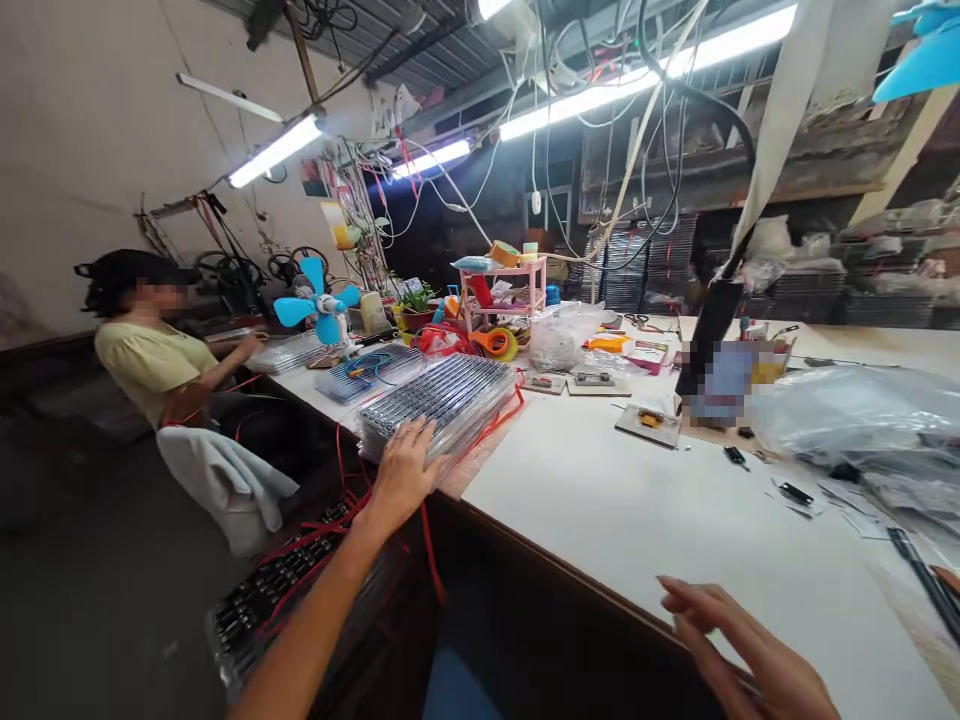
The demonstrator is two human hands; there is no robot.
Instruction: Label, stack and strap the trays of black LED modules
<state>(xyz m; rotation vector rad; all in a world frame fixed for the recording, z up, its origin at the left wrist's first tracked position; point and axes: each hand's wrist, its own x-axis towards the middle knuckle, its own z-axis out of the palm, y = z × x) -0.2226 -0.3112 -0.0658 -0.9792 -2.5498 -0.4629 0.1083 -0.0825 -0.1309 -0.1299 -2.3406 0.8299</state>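
My left hand (406, 470) reaches forward to the near end of a stack of clear plastic trays (450, 385). Its fingers lie over the top corner, stretched out rather than closed around it. Rows of small dark and silvery pieces show through the top tray, too fine to name. Red plastic strap (501, 425) runs loosely along the stack's right side. At the lower right, my right hand (739, 640) hovers by the table's front edge, its fingers extended and nothing seen in them. Below the table on the left sits another strapped stack with black pieces (277, 580).
A person (154, 350) sits at the left behind a blue fan (319, 300). Tape rolls (495, 343) and a pink rack (504, 290) stand farther back. Plastic bags (862, 410), a metal-and-wood fixture (649, 425) and small black parts (796, 493) lie to the right on the white table (570, 500).
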